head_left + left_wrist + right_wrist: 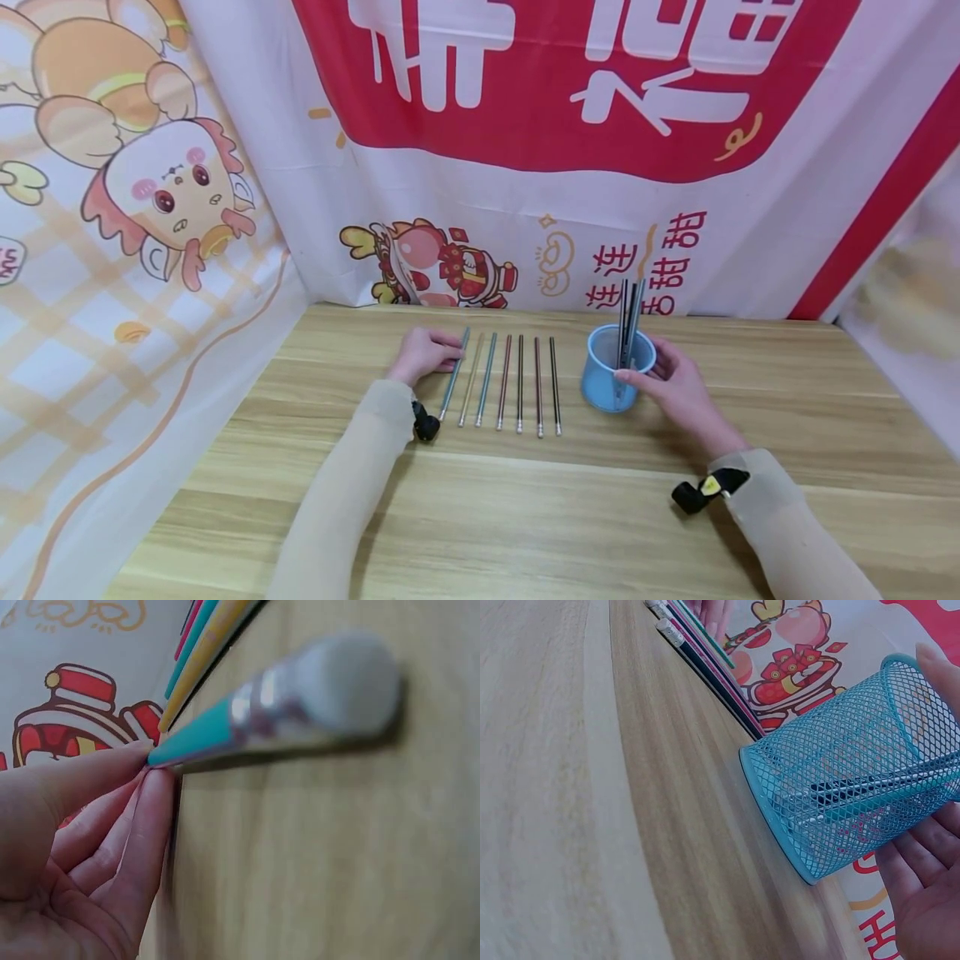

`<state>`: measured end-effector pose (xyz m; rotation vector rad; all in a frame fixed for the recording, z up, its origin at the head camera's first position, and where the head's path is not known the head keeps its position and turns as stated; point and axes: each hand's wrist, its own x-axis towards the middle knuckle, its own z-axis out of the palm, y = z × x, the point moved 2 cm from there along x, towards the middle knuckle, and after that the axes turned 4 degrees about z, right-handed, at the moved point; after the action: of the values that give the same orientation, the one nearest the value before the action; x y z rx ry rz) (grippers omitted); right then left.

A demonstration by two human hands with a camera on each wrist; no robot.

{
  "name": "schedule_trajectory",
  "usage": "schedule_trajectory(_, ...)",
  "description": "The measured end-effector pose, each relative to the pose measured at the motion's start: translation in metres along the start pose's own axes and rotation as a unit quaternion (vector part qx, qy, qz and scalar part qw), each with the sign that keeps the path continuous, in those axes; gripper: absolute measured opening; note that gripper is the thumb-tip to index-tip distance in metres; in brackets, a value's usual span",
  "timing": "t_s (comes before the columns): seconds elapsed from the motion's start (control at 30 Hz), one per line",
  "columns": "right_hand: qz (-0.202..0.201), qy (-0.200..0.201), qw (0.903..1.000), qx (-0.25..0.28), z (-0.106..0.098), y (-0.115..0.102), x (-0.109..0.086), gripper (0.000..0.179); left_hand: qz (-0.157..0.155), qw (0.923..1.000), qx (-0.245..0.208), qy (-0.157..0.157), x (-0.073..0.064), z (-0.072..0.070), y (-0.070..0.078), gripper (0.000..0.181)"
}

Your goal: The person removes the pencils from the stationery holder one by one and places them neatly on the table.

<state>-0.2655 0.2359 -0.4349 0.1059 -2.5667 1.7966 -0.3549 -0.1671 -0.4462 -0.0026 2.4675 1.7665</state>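
White fabric hanging printed with an orange check and a cartoon animal (172,183), at far left. Beige-sleeved left hand (423,357), over the light wood-grain tabletop (525,525): thumb and fingertips pinch one teal pencil with a white eraser (452,383), eraser end toward the person; whether the pencil touches the wood, cannot tell. Just beside it, six further slim pencils in a spaced, nearly parallel row, eraser ends likewise toward the person: one yellow pencil (471,379), one blue-teal pencil (486,379), one dark red pencil (504,379), one black pencil (521,379), a second dark red pencil (537,383), a second black pencil (555,383). Next rightward, apart from the row, one round light-blue mesh cup (597,385), upright, containing several slender dark and grey-blue rods (623,325) rising above the rim. At the cup's right side, beige-sleeved right hand (681,387): thumb and fingers on opposite sides, gripping it near the rim.
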Motion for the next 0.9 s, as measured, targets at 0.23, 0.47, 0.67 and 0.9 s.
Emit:
schedule_trajectory(0.23, -0.001, 0.001, 1.0000, 0.001, 0.0002, 0.0006, 0.0002, 0.079, -0.007, 0.9996, 0.026, 0.009, -0.0035, 0.0036, 0.0059, 0.022)
schedule_trajectory(0.47, 0.001, 0.001, 1.0000, 0.001, 0.0001, 0.0000, 0.0001, 0.080, -0.019, 0.9989, 0.041, 0.012, -0.0013, 0.0048, 0.0064, 0.021)
schedule_trajectory(0.67, 0.002, -0.001, 1.0000, 0.003, 0.0002, -0.0006, -0.0008, 0.080, -0.019, 0.9989, 0.041, 0.010, 0.0015, 0.0045, 0.0041, 0.022)
schedule_trajectory(0.9, 0.003, -0.002, 1.0000, 0.007, 0.0000, -0.0015, -0.0019, 0.080, -0.014, 0.9992, 0.036, 0.013, -0.0003, 0.0015, 0.0036, 0.022)
